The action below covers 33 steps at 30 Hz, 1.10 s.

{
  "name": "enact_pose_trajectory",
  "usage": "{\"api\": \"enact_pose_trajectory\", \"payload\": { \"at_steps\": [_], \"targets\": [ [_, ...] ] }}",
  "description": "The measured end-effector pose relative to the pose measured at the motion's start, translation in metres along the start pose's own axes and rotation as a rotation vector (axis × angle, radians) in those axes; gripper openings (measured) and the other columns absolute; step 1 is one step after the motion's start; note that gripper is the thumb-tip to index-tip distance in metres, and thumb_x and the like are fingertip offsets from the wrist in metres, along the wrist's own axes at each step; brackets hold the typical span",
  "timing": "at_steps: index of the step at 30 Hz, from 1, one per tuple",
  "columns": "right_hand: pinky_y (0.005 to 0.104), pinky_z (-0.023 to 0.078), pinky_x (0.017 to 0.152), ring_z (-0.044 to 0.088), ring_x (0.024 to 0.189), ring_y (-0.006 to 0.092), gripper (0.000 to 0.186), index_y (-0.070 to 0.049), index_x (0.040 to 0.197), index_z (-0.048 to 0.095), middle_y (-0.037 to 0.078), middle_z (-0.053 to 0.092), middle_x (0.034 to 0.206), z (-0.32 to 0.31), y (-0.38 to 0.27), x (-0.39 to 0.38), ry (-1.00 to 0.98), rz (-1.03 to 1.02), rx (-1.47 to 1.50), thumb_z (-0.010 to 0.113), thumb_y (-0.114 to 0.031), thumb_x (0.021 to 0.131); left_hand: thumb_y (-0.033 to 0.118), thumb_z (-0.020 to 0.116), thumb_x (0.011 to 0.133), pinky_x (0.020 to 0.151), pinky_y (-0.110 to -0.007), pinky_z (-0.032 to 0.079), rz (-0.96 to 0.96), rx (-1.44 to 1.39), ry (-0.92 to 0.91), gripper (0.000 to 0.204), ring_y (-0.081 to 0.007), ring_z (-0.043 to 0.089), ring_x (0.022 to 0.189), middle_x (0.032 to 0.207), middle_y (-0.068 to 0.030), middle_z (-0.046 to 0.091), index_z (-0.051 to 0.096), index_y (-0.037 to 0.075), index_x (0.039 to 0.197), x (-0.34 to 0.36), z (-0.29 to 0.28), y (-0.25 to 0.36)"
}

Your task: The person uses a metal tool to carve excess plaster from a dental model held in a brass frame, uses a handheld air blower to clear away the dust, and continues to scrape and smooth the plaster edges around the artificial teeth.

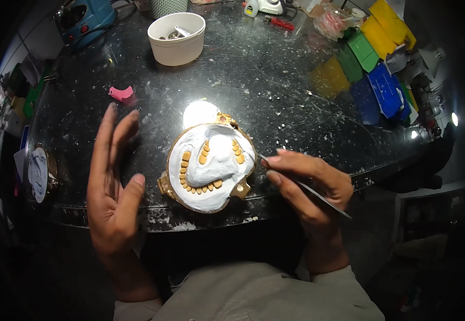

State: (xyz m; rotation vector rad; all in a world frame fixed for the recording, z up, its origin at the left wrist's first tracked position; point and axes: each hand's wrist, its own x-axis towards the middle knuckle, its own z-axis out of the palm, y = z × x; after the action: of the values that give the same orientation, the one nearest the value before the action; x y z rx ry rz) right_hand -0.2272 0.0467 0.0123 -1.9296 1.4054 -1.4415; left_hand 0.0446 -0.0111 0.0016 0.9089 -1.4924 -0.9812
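Note:
A brass-coloured dental flask half (241, 190) rests at the table's near edge, filled with smooth white plaster (200, 200). Tan teeth (183, 171) stand in the plaster in a curved row on the left and in two short rows farther up. My right hand (318, 187) pinches a slim metal spatula (321, 197), its tip close to the flask's right rim; whether it touches cannot be made out. To the left of the flask, my left hand (113, 198) is raised with fingers spread, holding nothing. Just beyond its fingertips lies a pink curved piece (122, 94).
A second plaster-filled flask half (39, 174) sits at the far left edge. Farther back is a white tub (176, 45) with metal items inside. Blue (386, 91), green and yellow containers stand at the right. White crumbs dot the black tabletop (275, 69).

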Motion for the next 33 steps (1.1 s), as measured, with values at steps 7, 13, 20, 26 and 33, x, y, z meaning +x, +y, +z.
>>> {"api": "enact_pose_trajectory", "payload": {
  "at_steps": [7, 13, 20, 26, 33],
  "targets": [
    [0.0442, 0.062, 0.091, 0.079, 0.090, 0.0215, 0.018, -0.006, 0.104, 0.078, 0.006, 0.080, 0.098, -0.003, 0.022, 0.034, -0.135, -0.402, -0.263, 0.083, -0.007, 0.087, 0.059, 0.096, 0.057, 0.116, -0.050, 0.040, 0.208, 0.846, -0.232, 0.122, -0.0380, 0.050, 0.137, 0.143, -0.0217, 0.057, 0.050, -0.005, 0.151, -0.007, 0.015, 0.011],
    [0.0436, 0.062, 0.092, 0.078, 0.091, 0.0199, 0.019, -0.008, 0.105, 0.078, 0.005, 0.080, 0.098, 0.000, 0.024, 0.036, -0.119, -0.416, -0.305, 0.083, -0.009, 0.087, 0.063, 0.095, 0.047, 0.112, -0.049, 0.043, 0.173, 0.830, -0.255, 0.114, -0.0359, 0.051, 0.132, 0.135, -0.0179, 0.061, 0.065, -0.001, 0.137, -0.006, 0.015, 0.010],
    [0.0461, 0.059, 0.097, 0.079, 0.097, 0.0236, 0.021, -0.006, 0.105, 0.079, 0.010, 0.081, 0.101, -0.001, 0.023, 0.038, -0.151, -0.415, -0.325, 0.084, -0.002, 0.085, 0.063, 0.094, 0.050, 0.111, -0.049, 0.042, 0.165, 0.812, -0.274, 0.110, -0.0361, 0.052, 0.131, 0.133, -0.0167, 0.061, 0.065, -0.001, 0.135, -0.003, 0.014, 0.010],
    [0.0417, 0.061, 0.091, 0.077, 0.089, 0.0222, 0.021, -0.005, 0.104, 0.079, 0.009, 0.080, 0.099, 0.000, 0.026, 0.035, -0.062, -0.371, -0.189, 0.086, -0.005, 0.084, 0.060, 0.094, 0.050, 0.112, -0.049, 0.041, 0.157, 0.802, -0.274, 0.109, -0.0365, 0.051, 0.131, 0.134, -0.0163, 0.061, 0.065, -0.002, 0.135, -0.004, 0.013, 0.012],
    [0.0362, 0.061, 0.085, 0.076, 0.087, 0.0227, 0.021, -0.003, 0.104, 0.079, 0.009, 0.079, 0.098, 0.002, 0.020, 0.036, -0.110, -0.288, -0.227, 0.085, -0.004, 0.084, 0.059, 0.095, 0.050, 0.112, -0.049, 0.041, 0.168, 0.805, -0.281, 0.109, -0.0366, 0.051, 0.131, 0.134, -0.0166, 0.062, 0.064, -0.002, 0.136, -0.003, 0.012, 0.010]
  ]
}}
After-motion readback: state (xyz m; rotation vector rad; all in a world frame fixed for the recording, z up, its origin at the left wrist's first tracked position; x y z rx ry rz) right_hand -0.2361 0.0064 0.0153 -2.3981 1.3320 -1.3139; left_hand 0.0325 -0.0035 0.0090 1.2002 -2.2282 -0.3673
